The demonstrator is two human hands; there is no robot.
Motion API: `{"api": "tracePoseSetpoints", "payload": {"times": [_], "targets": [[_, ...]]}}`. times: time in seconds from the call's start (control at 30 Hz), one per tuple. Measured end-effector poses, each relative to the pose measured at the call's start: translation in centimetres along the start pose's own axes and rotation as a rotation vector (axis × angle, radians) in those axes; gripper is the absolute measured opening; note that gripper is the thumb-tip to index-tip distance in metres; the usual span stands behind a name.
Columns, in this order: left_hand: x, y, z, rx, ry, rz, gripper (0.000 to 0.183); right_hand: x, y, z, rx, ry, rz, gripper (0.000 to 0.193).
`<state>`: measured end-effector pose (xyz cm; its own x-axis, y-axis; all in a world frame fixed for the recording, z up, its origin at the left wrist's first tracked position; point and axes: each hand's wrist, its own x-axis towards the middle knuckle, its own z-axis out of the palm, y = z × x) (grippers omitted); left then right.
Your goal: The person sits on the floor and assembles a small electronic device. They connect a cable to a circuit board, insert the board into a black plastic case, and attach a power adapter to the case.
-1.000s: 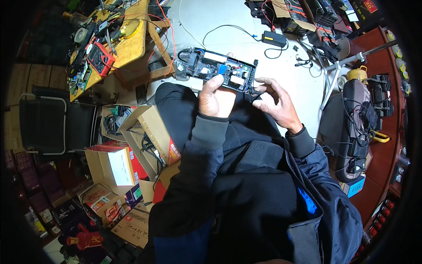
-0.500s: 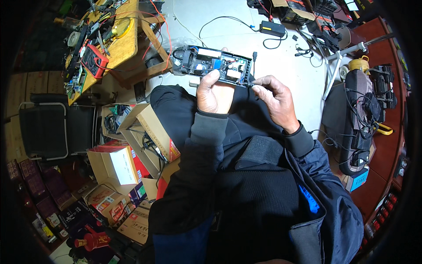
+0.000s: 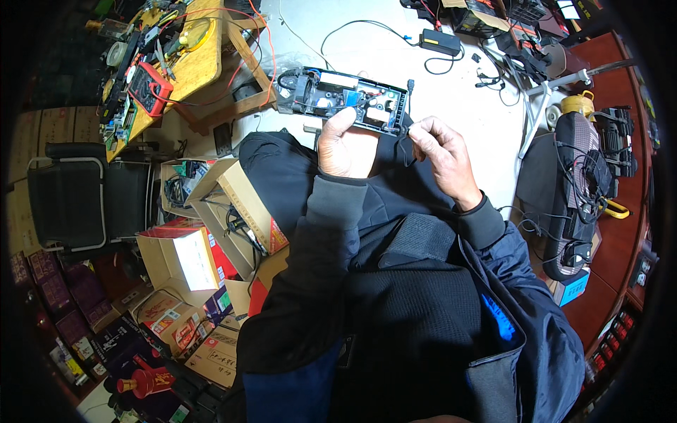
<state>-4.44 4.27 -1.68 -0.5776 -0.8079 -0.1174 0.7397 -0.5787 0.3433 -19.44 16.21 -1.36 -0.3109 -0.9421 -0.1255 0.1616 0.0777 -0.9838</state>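
Note:
My left hand point(image 3: 345, 146) is closed on the lower long side of an opened black charger-like case point(image 3: 324, 79), its thumb on the near edge. Inside the case, wires, a blue part and other electronic components lie exposed. A black cable point(image 3: 402, 144) comes off the case's right end. At that end my right hand point(image 3: 446, 154) has its thumb and index finger pinched together, beside the cable; its fingertips partly hide what they grip, which seems to be the cable. Just past the case's upper right corner sticks out a small black plug point(image 3: 410, 85).
To the left, a wooden bench point(image 3: 199, 70) carries a red multimeter point(image 3: 149, 89) and tools. Below it stand a black chair point(image 3: 95, 197) and open cardboard boxes point(image 3: 243, 204). A black power adapter point(image 3: 440, 42) lies on the floor ahead. At right, a hoverboard-like device point(image 3: 568, 183) holds tangled cables.
My right fingers have shifted slightly right and away from the case's end, and more of the black cable shows below it. My left hand keeps its hold on the case.

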Motion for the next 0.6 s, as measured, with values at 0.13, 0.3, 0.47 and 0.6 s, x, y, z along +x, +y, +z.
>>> {"api": "tracePoseSetpoints", "payload": {"times": [0.13, 0.3, 0.47, 0.6], "targets": [[-0.1, -0.1, 0.0, 0.012, 0.007, 0.017, 0.072, 0.0, 0.3, 0.3, 0.039, 0.015, 0.012, 0.022], [0.0, 0.0, -0.5, 0.037, 0.031, 0.007, 0.069, 0.0, 0.6, 0.7, 0.062, 0.022, 0.031, 0.021], [0.0, -0.2, -0.8, 0.024, 0.000, 0.024, 0.071, 0.1, 0.8, 0.9, 0.099, 0.022, 0.051, 0.022], [-0.2, -0.2, -0.5, 0.000, -0.012, 0.033, 0.064, 0.0, 0.8, 1.2, 0.114, 0.031, 0.078, 0.023]]}}
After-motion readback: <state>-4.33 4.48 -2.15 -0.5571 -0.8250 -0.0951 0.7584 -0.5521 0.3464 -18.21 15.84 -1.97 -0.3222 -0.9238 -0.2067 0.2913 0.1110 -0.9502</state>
